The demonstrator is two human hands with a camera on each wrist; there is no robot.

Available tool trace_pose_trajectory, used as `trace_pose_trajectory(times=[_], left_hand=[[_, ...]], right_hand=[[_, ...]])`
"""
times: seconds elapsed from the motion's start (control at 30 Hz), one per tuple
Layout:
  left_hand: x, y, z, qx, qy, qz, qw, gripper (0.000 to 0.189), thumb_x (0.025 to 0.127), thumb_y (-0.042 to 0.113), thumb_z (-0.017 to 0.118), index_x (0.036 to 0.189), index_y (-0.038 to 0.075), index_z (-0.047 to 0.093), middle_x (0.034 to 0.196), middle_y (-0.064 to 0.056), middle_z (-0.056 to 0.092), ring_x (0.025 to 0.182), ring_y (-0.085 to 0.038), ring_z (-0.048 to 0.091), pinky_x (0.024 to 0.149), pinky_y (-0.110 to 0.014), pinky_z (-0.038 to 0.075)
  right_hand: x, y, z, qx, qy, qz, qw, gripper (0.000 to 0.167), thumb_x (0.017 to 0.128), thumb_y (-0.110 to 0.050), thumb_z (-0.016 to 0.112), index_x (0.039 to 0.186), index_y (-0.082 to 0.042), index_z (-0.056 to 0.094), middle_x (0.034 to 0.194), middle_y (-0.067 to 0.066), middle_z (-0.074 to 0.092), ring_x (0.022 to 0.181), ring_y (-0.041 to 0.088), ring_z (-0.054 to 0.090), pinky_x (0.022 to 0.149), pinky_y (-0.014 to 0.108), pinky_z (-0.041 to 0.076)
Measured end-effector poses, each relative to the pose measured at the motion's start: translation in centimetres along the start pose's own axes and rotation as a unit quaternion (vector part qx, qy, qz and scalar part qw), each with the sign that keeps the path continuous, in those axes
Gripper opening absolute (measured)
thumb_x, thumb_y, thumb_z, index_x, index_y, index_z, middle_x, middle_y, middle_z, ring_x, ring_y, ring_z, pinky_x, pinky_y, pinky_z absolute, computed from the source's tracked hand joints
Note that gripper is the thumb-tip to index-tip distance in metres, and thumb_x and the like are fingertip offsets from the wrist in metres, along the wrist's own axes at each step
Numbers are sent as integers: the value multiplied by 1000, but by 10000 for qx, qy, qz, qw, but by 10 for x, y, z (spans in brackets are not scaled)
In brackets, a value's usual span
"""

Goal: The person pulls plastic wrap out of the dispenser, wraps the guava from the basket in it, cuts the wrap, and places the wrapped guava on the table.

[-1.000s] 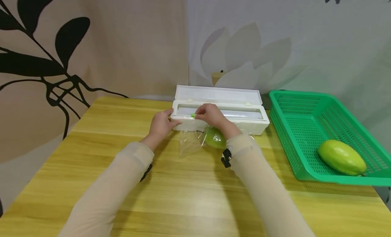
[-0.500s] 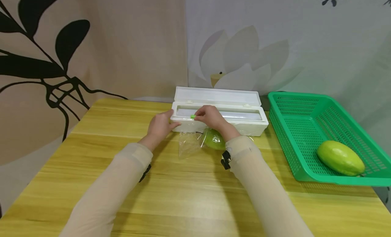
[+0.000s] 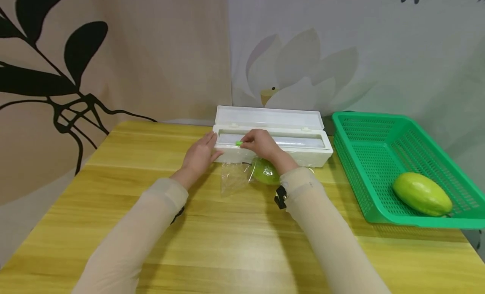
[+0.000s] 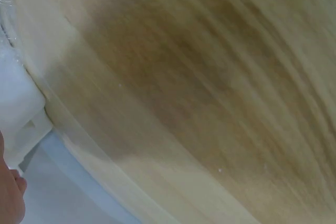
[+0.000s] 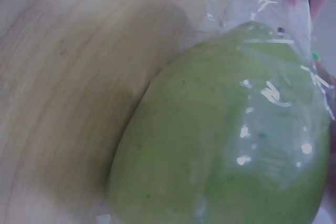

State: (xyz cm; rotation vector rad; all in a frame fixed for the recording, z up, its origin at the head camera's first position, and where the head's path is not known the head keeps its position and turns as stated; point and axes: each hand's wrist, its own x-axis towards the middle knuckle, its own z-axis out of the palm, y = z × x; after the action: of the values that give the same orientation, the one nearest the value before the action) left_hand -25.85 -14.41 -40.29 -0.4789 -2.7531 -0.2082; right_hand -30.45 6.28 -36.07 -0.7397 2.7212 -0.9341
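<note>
A white cling film dispenser [image 3: 316, 158] stands on the table with its lid [image 3: 269, 117] tipped back. My left hand [image 3: 197, 159] holds its left end, thumb on the front face and fingers at the end wall. With thumb and fingertips, my right hand [image 3: 261, 143] pinches the small green cutter slider [image 3: 238, 143] on the film track, left of the middle. A green papaya [image 5: 199, 129] lies on the table in front of the dispenser under clear film [image 3: 233, 178], which spreads loosely to its left. My right wrist partly hides the fruit in the head view.
At the right stands a green plastic basket [image 3: 435, 222] with perforated walls. Inside it lies another yellow-green papaya [image 3: 422, 193]. The wooden table [image 3: 227, 243] ends at a fabric backdrop [image 3: 170, 75] behind the dispenser.
My left hand's fingers have straightened a little along the dispenser's end. My right hand stays on the slider, which has not visibly moved.
</note>
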Motion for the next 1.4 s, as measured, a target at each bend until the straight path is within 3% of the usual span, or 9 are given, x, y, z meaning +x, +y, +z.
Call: trace_pose_trajectory(times=[0.23,0.4,0.53,0.83,1.4], left_hand=[[4,7,0,-161,-418,-183,9988,61,92,38,55,136,-2,43,141,-19,44,126,-32,48,96,-39,47],[6,12,-1,-309,-469,-214,9982,61,92,38,55,136,-1,43,142,-18,43,126,-32,48,94,-40,48],[8,12,-3,-447,-499,-186,9976,61,92,38,55,137,-1,43,142,-18,42,123,-34,50,90,-40,51],[2,1,-8,-424,-664,-441,9959,62,92,39,54,139,0,41,144,-18,39,117,-38,54,82,-42,54],[3,-3,-5,-506,-569,-367,9964,61,91,39,56,136,0,44,142,-19,40,113,-39,55,81,-43,54]], right_hand=[[-8,7,-6,-436,380,-460,9973,21,85,-16,68,98,0,72,100,14,69,103,29,56,96,38,44],[-12,12,-12,-508,405,-558,9963,21,85,-16,68,97,0,72,100,14,69,105,30,54,97,39,43],[-20,21,-22,-610,405,-420,9964,20,86,-16,67,97,1,72,102,15,69,105,30,54,97,40,43],[-37,44,-35,-523,546,-43,9971,22,86,-16,66,100,1,71,106,17,68,108,33,54,102,45,41],[-51,54,-43,-545,713,-1,9960,22,87,-14,65,101,1,70,108,18,67,111,34,53,100,45,41]])
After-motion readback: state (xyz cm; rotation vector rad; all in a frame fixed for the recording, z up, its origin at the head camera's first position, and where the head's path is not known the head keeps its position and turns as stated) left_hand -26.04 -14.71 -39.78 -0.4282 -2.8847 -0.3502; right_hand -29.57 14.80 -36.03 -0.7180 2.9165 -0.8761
